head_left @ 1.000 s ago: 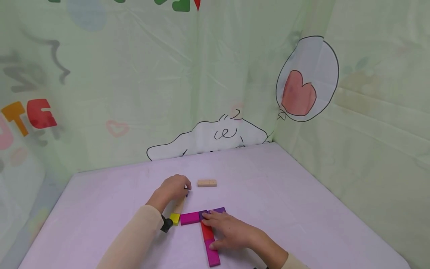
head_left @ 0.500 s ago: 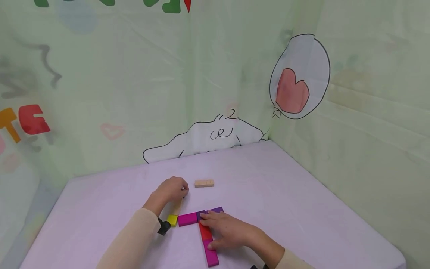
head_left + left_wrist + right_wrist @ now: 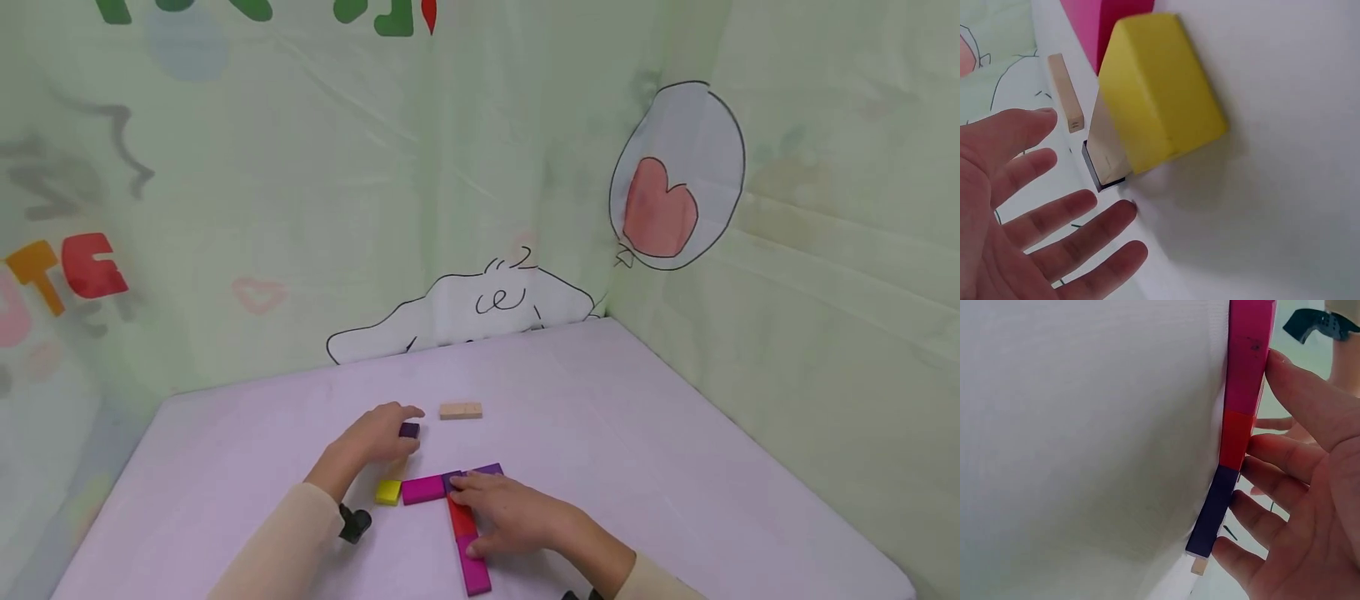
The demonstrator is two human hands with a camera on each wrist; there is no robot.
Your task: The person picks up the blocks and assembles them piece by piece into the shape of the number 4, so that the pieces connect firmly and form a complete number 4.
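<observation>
My left hand (image 3: 375, 435) is spread over a dark block (image 3: 409, 430), and its fingers look apart from it in the left wrist view. That block caps the far end of a plain wooden block (image 3: 1107, 144); a yellow block (image 3: 387, 492) sits at the near end. A magenta block (image 3: 422, 489) runs from there to a purple block (image 3: 1215, 509). From the purple one, a red block (image 3: 462, 518) and a second magenta block (image 3: 474, 568) extend toward me. My right hand (image 3: 517, 515) rests its outstretched fingertips and thumb along these blocks.
A separate plain wooden block (image 3: 461, 411) lies farther back on the pale cloth-covered table (image 3: 637, 450). Printed curtains (image 3: 337, 183) stand behind and to the right of it. A dark strap piece (image 3: 354, 523) shows at the left wrist.
The left fingers have spread apart and shifted slightly toward me, uncovering the dark block. The right hand stays on the blocks. The head view has swayed a little.
</observation>
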